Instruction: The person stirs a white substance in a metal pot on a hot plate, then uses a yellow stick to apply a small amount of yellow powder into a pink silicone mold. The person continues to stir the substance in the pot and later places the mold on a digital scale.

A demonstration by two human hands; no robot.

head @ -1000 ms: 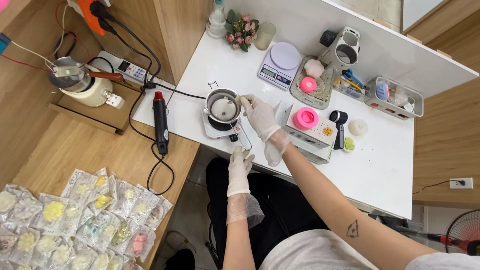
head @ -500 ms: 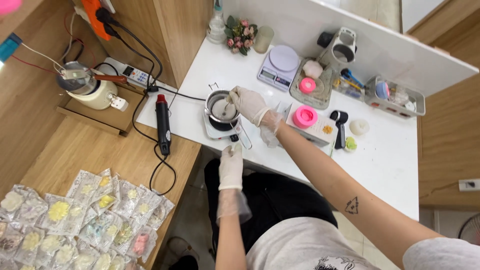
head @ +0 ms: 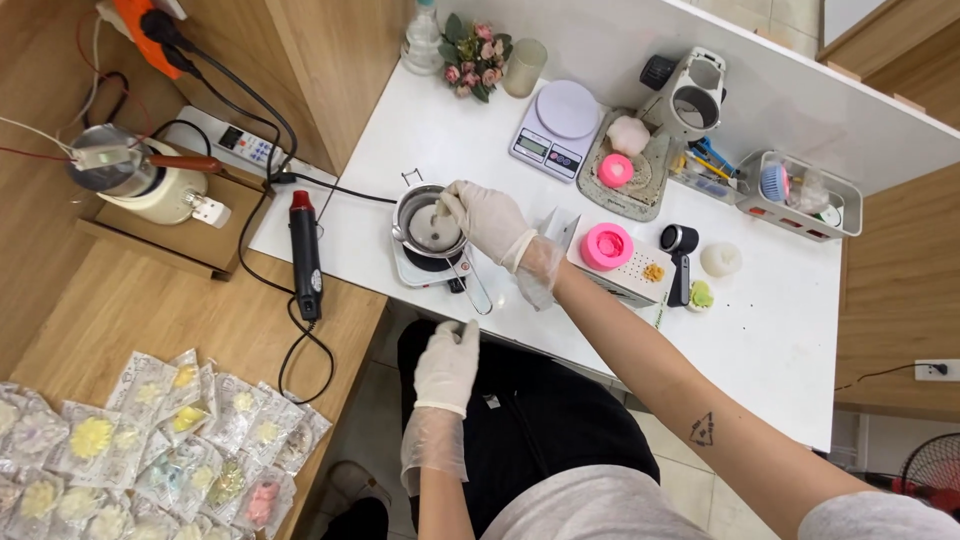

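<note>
From the head view, the right hand (head: 487, 222), gloved, reaches over the small metal pot (head: 428, 222) on the white desk (head: 780, 330); its fingers are pinched together on something inside, too hidden to identify. The pot sits on a little hotplate (head: 432, 268), at nine o'clock of the pink mould (head: 606, 246). The left hand (head: 447, 365), gloved, rests open and empty below the desk edge. A black heat gun (head: 305, 255) lies at nine o'clock, packaged flowers (head: 150, 440) cut off at bottom left.

Bright, even light on my feed

The white table (head: 760, 330) glares mildly; I see only soft, short shadows beneath things, sharp focus at centre, and slight wide-angle bending with softer detail toward the edges.
</note>
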